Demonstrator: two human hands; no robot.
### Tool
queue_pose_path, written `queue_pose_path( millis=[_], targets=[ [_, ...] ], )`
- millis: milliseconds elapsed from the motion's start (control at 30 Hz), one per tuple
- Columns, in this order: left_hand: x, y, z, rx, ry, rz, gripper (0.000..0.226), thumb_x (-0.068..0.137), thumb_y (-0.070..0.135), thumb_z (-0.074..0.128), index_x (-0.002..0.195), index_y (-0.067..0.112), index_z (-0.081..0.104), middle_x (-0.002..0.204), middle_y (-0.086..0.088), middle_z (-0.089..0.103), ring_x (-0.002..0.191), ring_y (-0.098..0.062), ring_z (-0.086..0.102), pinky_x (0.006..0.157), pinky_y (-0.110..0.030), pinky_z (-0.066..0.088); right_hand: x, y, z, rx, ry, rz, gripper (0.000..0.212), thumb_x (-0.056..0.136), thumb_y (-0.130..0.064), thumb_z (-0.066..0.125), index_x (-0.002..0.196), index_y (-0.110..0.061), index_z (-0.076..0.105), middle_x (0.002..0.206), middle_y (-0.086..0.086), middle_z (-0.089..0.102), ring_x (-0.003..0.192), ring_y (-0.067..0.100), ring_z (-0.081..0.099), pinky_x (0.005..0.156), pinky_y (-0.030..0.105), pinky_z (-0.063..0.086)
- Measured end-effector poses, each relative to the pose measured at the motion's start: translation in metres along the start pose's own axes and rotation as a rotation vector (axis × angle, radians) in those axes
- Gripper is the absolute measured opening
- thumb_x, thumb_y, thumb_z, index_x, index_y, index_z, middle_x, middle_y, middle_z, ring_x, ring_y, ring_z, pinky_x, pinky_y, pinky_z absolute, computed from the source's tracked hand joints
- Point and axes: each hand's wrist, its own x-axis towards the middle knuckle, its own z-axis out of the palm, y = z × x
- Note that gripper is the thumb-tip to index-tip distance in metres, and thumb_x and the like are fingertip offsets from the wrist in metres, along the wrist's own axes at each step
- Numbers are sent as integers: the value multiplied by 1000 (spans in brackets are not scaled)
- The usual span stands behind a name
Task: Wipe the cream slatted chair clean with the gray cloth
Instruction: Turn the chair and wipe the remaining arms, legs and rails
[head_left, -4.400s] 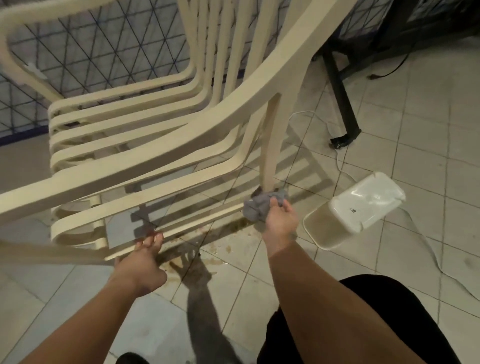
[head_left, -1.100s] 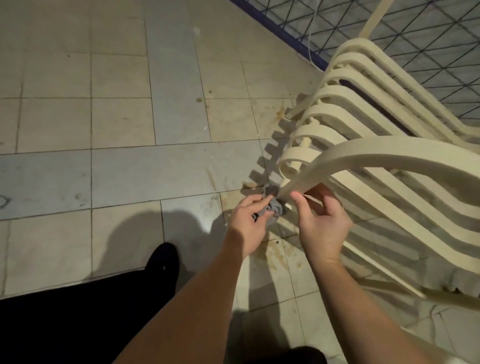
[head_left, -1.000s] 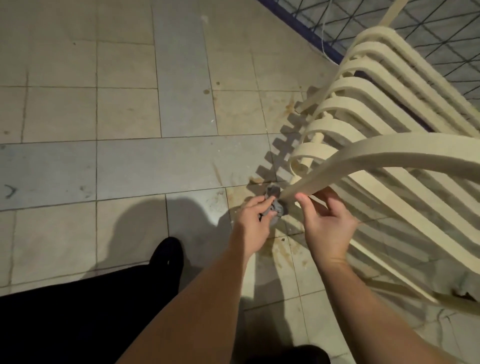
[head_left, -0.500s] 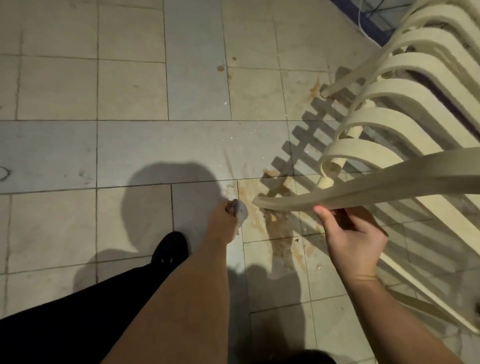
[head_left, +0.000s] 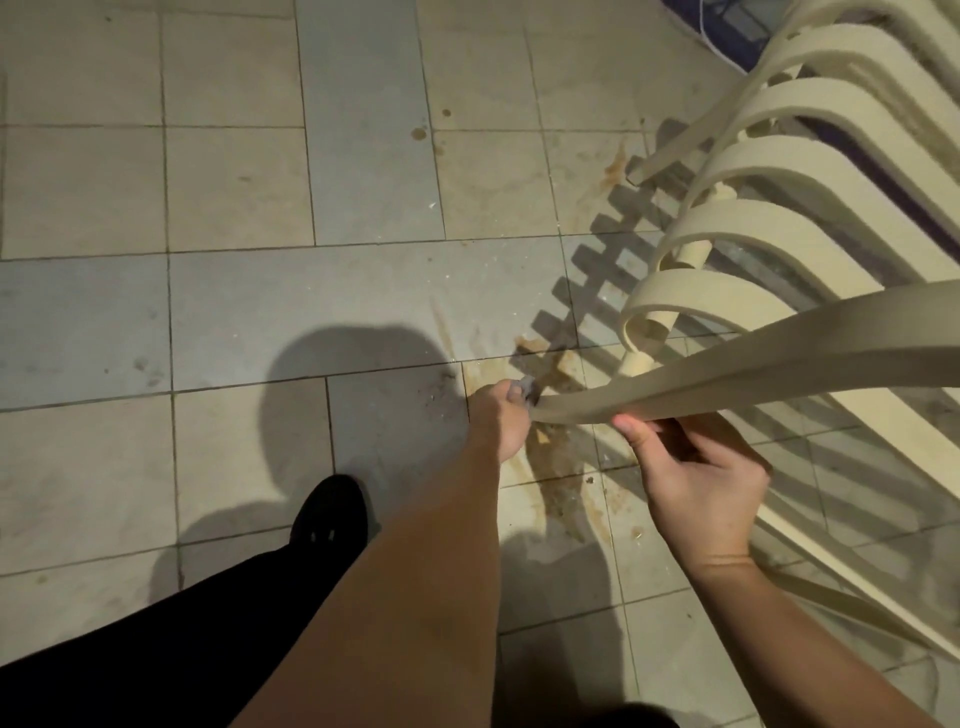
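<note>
Left hand (head_left: 500, 418): I have it bunched around the cloth (head_left: 525, 387), soft and wadded, at the chair's (head_left: 779, 260) armrest tip.
Right hand (head_left: 698, 475): fingers curl under the stiff, light armrest at 3 o'clock of the cloth.

left hand (head_left: 500, 415) fisted, right hand (head_left: 693, 475) curled, gripping

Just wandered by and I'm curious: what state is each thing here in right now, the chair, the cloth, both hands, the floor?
Cream slatted plastic chair: tipped, held by its arm.
Small gray cloth: bunched in the left hand, at the chair arm's tip.
Left hand: gripping the cloth.
Right hand: gripping the chair arm from below.
Tiled floor: stained brown under the chair.
</note>
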Motion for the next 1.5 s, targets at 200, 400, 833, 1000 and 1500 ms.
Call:
queue_pose_path(
  millis=[200,400,833,1000,1500],
  targets=[
    [-78,45,-4,-64,40,84,33,109,23,36,121,12,65,104,-2,62,92,-20,56,75,-22,38,8,-15,-5,-56,-124,330,12,69,-49,82,73,-41,75,78,-22,74,85,2,68,94,29,51],
    [-144,82,-15,-158,88,247,33,107,19,43,90,8,69,77,-8,67,65,-10,60,62,-23,45,14,-35,-21,-273,-383,415,49,78,-58,71,101,-15,78,95,0,77,94,16,70,80,24,49],
    [-280,183,-35,-227,129,746,28,107,24,45,125,24,66,115,13,68,106,3,61,98,-19,49,-50,-99,-145,-56,-127,99,40,93,-23,65,132,-34,63,105,-17,70,93,-3,65,86,19,53],
    [-318,205,-22,174,155,1226,40,99,2,49,130,20,65,132,10,61,130,-4,50,112,-12,29,-64,-118,-175,55,77,35,27,92,-21,65,116,-32,73,100,-16,72,89,2,65,83,22,53],
    [-408,199,94,369,-276,1034,38,97,-2,48,118,17,73,121,2,69,114,-9,60,96,-6,43,-108,-104,-252,721,322,267,30,108,-16,35,130,-28,51,130,5,59,107,12,65,84,31,58]
  ],
)
